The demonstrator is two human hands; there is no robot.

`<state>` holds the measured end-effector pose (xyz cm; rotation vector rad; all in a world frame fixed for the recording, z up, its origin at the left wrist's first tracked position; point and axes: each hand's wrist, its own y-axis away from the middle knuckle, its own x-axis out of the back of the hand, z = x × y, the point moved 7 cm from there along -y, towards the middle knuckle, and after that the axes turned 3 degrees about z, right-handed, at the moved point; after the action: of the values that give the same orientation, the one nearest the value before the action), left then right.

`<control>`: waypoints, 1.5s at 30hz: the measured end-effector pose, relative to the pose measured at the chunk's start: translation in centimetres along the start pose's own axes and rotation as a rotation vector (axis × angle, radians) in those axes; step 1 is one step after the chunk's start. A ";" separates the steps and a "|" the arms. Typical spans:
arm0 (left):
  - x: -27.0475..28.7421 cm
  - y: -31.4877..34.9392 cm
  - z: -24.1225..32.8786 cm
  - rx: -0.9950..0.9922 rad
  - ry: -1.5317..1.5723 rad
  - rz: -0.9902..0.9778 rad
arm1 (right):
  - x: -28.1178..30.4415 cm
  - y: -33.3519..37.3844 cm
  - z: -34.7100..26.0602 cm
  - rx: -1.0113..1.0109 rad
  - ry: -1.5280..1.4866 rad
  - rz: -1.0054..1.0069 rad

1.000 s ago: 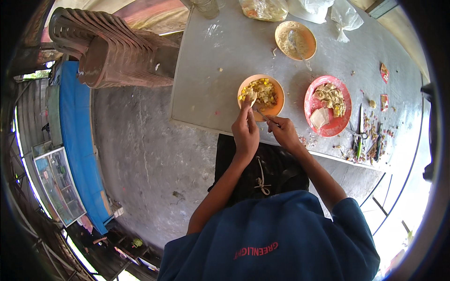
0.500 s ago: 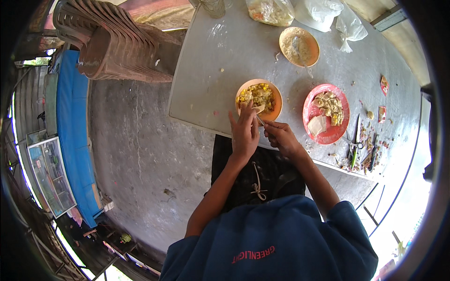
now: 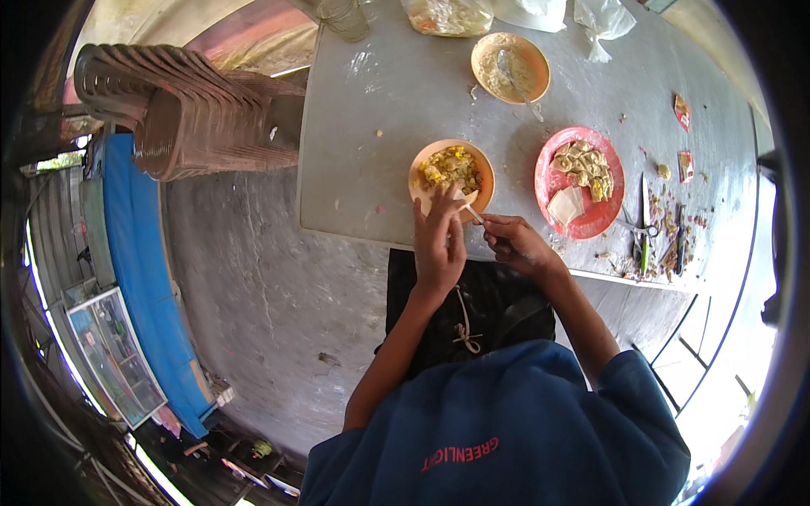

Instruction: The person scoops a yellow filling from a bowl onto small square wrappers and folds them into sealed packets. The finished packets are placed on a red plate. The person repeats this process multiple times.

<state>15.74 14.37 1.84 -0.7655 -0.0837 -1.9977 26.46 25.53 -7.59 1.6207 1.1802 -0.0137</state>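
Note:
An orange bowl [image 3: 488, 184] of chopped yellow and green filling stands near the table's front edge. Over its near side, my left hand [image 3: 440, 240] holds a thin pale dough wrapper [image 3: 463, 201], which its fingers partly cover. My right hand [image 3: 519, 244] pinches the handle of a spoon [image 3: 474, 214]; the spoon's tip is by the wrapper and hard to make out. To the right, a red plate [image 3: 550, 175] carries folded dumplings [image 3: 582, 162] and a small stack of square wrappers [image 3: 566, 206].
A second orange bowl [image 3: 544, 69] with pale paste and a spoon sits farther back. Scissors [image 3: 648, 231], knives and scraps lie at the right. Plastic bags [image 3: 447, 15] and a glass jar [image 3: 344, 21] stand at the back. Stacked brown chairs [image 3: 202, 118] are left of the table [image 3: 346, 143].
The whole view has shifted slightly, moving the bowls and plate left and a little up in the picture. Both hands keep their hold at the bowl, the spoon still against the wrapper area.

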 end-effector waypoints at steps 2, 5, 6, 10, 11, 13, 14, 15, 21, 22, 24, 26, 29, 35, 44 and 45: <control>1.2 0.2 -1.1 0.145 0.123 0.084 | 0.2 0.3 0.2 0.006 -0.003 -0.009; 2.7 0.7 -4.0 0.404 0.300 0.229 | 0.3 0.4 0.6 0.014 -0.041 -0.028; 3.0 0.8 -4.9 0.460 0.348 0.278 | 0.2 0.4 0.7 0.019 -0.067 -0.054; 3.6 1.7 -7.3 0.584 0.562 0.387 | 0.0 0.8 1.1 -0.027 -0.194 -0.076; 3.5 1.9 -7.6 0.611 0.594 0.382 | -0.1 1.0 1.0 -0.016 -0.190 -0.077; 3.3 2.2 -7.9 0.648 0.650 0.357 | -0.5 1.5 0.7 -0.027 -0.241 -0.109; 3.1 2.3 -7.9 0.660 0.673 0.334 | -0.7 1.7 0.6 -0.034 -0.239 -0.100; 3.0 2.3 -7.9 0.666 0.713 0.309 | -0.8 1.9 0.5 -0.042 -0.246 -0.096; 4.1 1.8 -8.3 0.592 0.681 0.311 | -0.8 1.0 -0.5 0.129 -0.075 0.112; 4.2 1.8 -8.7 0.619 0.692 0.310 | -0.9 0.7 -0.8 0.183 -0.036 0.132; 4.3 1.5 -9.2 0.602 0.726 0.297 | -0.9 0.3 -2.4 0.504 0.514 0.466; 4.2 0.8 -9.6 0.577 0.663 0.231 | -2.4 0.6 -3.8 0.800 0.902 0.686; 4.0 -1.4 -9.6 0.387 0.522 0.106 | -4.6 0.9 -4.1 1.020 1.217 0.849; 2.7 -3.7 -12.4 0.449 0.588 -0.059 | -6.8 -0.1 -3.1 0.927 1.272 0.852; 3.7 -5.4 -12.9 0.225 0.382 -0.315 | -9.7 -0.7 2.5 0.702 0.680 0.963; 4.1 -5.7 -12.2 0.163 0.345 -0.312 | -10.3 -0.7 2.7 0.737 0.671 0.991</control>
<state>3.92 9.97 -4.31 -0.3092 -0.1693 -2.3578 22.20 16.56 -3.65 2.8692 0.7162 0.8727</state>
